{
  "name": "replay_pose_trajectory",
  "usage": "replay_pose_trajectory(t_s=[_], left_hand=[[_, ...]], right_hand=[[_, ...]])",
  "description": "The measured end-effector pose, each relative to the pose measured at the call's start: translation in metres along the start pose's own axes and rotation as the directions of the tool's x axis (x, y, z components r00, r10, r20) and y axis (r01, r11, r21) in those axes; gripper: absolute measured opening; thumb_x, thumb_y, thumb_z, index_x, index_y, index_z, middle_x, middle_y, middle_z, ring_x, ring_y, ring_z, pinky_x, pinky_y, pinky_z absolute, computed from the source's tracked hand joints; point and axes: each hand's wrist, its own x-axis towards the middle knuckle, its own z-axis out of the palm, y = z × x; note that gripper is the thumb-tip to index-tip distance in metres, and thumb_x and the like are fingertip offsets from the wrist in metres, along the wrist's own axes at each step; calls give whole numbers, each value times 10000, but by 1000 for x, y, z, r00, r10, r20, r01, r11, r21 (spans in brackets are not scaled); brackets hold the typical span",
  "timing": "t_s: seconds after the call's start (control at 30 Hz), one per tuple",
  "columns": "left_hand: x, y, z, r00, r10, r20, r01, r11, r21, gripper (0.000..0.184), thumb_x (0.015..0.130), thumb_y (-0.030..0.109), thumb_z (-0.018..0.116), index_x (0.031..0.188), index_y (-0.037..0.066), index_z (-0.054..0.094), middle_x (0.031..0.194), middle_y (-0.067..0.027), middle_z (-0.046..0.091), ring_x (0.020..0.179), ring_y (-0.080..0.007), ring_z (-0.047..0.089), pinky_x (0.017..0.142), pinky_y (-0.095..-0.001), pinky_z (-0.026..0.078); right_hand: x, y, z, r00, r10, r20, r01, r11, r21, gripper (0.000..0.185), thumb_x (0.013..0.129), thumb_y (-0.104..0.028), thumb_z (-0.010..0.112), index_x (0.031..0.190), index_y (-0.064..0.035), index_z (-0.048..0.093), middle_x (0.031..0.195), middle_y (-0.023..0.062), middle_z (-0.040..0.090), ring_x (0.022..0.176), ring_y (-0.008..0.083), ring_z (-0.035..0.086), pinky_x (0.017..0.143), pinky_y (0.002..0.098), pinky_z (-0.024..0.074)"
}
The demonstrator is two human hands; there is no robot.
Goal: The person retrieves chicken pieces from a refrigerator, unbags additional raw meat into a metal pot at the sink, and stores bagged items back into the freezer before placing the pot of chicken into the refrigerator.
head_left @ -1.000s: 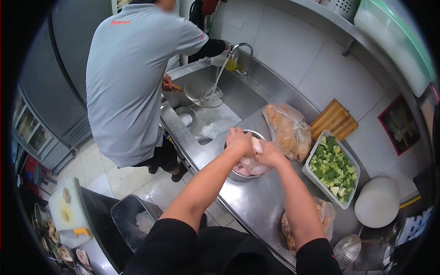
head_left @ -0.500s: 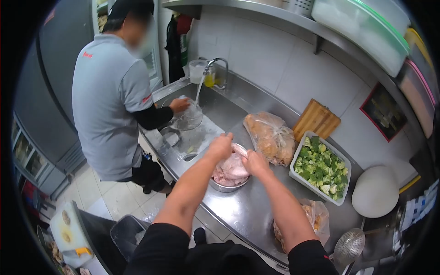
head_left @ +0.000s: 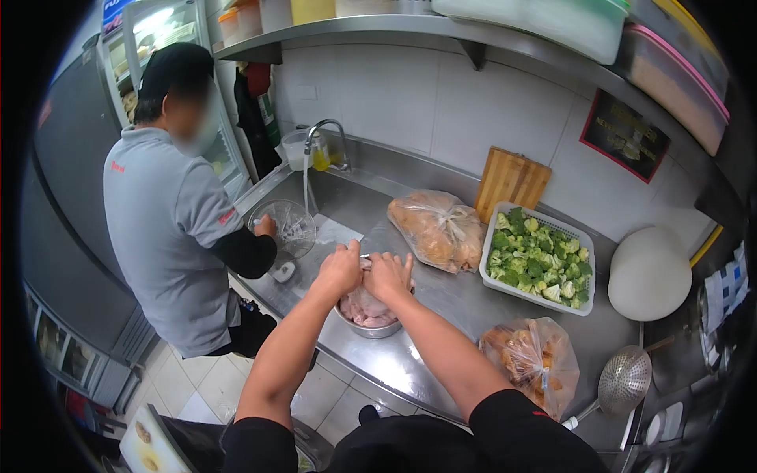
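Observation:
A round metal bowl point(head_left: 377, 331) on the steel counter holds pale pink raw chicken point(head_left: 369, 307). My left hand point(head_left: 340, 270) is closed on the chicken at the far left side of the bowl. Beside it, my right hand point(head_left: 389, 276) grips the same meat from above, fingers curled over it. Both hands are close together at the far rim and hide part of the bowl. The fingertips are mostly out of sight.
A co-worker point(head_left: 169, 236) at the left holds a clear bowl point(head_left: 285, 227) near the running tap point(head_left: 327, 126). Behind my hands lies a tied bag point(head_left: 438, 229). A broccoli basket point(head_left: 579, 309), cutting board point(head_left: 512, 185), second bag point(head_left: 532, 363) and strainer point(head_left: 624, 381) stand to the right.
My hands have come closer together and lowered onto the chicken, which was stretched between them. The co-worker's clear bowl has tilted. The whole view has shifted.

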Motion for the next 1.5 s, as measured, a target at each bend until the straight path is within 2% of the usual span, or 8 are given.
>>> replay_pose_trajectory(t_s=[0.17,0.43,0.83,0.93,1.1,1.23,1.33,1.5], left_hand=[[7,-10,13,990,77,-120,-78,997,-9,320,819,93,579,1131,66,515,1234,-254,538,1009,-456,599,854,-501,502],[31,-8,4,996,-68,-52,69,997,21,211,812,106,586,1018,81,628,1035,-212,660,986,-389,635,842,-464,504],[55,-53,37,972,-195,-130,175,973,-154,250,823,112,571,1046,80,678,1039,-227,657,1040,-386,615,889,-440,488],[64,-93,61,975,-177,-136,154,974,-166,237,817,126,575,1015,66,691,1005,-230,662,1022,-391,620,893,-436,482],[49,-77,28,973,-228,-33,205,922,-329,217,836,181,581,967,56,699,925,-223,681,940,-348,661,754,-439,533],[20,-35,-28,949,-255,184,283,436,-854,192,925,156,484,997,73,641,920,-109,672,796,-198,663,507,-356,548],[16,-37,-32,976,-180,121,136,74,-988,229,969,155,415,1113,45,555,988,-112,646,849,-239,658,718,-424,566],[30,-59,10,972,-221,-82,-124,-186,-975,177,937,79,463,944,6,623,880,-101,649,791,-189,647,697,-321,536]], right_hand=[[-9,-1,-36,975,147,164,-162,984,79,415,842,-278,601,1198,-66,600,1207,158,592,1225,334,495,1056,545,311],[-24,26,-55,884,230,407,-274,960,53,330,845,-137,561,1140,-16,645,1211,224,604,1126,365,591,915,436,494],[-51,72,-20,976,99,195,-152,948,278,298,826,-77,469,1026,-19,681,992,269,645,979,413,615,866,466,482],[-61,86,-12,989,22,149,-81,909,408,289,834,-90,474,1014,-42,696,889,249,666,855,381,661,812,448,505],[-63,85,-19,938,176,298,-335,684,648,295,920,-155,459,1096,-57,675,829,174,693,614,216,676,638,334,544],[-44,72,-35,834,226,504,-549,239,801,368,1019,-215,358,1310,-41,501,1067,143,647,732,204,679,574,267,552],[-24,48,-58,809,180,560,-576,54,815,359,1022,-212,365,1310,-30,476,1122,152,615,853,210,668,660,305,569],[17,64,-6,933,5,359,-348,-235,908,330,1005,-175,409,1282,-9,478,1194,156,577,1022,279,620,828,401,558]])
